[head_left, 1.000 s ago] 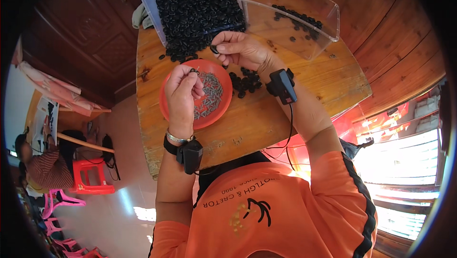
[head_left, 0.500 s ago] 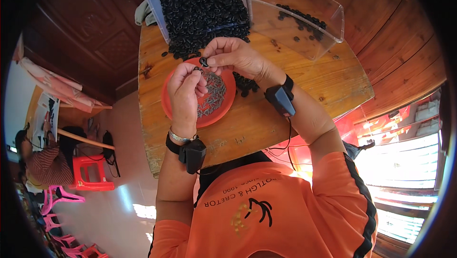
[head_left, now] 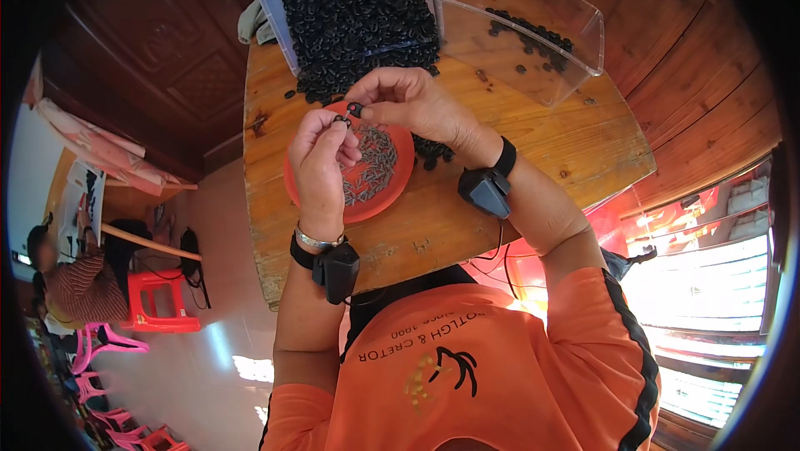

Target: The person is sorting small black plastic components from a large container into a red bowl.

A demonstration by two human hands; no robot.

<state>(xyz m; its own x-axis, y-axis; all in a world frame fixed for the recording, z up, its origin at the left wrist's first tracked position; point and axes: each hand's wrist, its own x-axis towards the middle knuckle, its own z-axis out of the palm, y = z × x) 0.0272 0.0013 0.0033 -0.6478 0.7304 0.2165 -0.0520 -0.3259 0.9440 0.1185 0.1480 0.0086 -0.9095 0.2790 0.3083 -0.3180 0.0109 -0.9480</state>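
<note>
My left hand (head_left: 322, 159) pinches a small black part (head_left: 341, 120) between thumb and fingertips. Opposite it, my right hand (head_left: 410, 103) grips a black ring-shaped part (head_left: 356, 109) with thumb and forefinger. The two parts are very close; whether they touch, I cannot tell. Both hands hover over the far side of a round orange-red dish (head_left: 406, 158). Inside the dish lie many small grey metal pieces (head_left: 372, 169), partly hidden by my left hand.
A translucent bin (head_left: 287, 43) of black ring-shaped parts (head_left: 358, 18) spills onto the wooden table (head_left: 467, 226). Right of it stands a clear plastic box (head_left: 595, 44) with some black parts. A red stool (head_left: 158, 301) and another person (head_left: 83, 280) are at the left.
My right hand has turned slightly, and its black part now shows more of its face. My left hand stays almost in place, still pinching its part.
</note>
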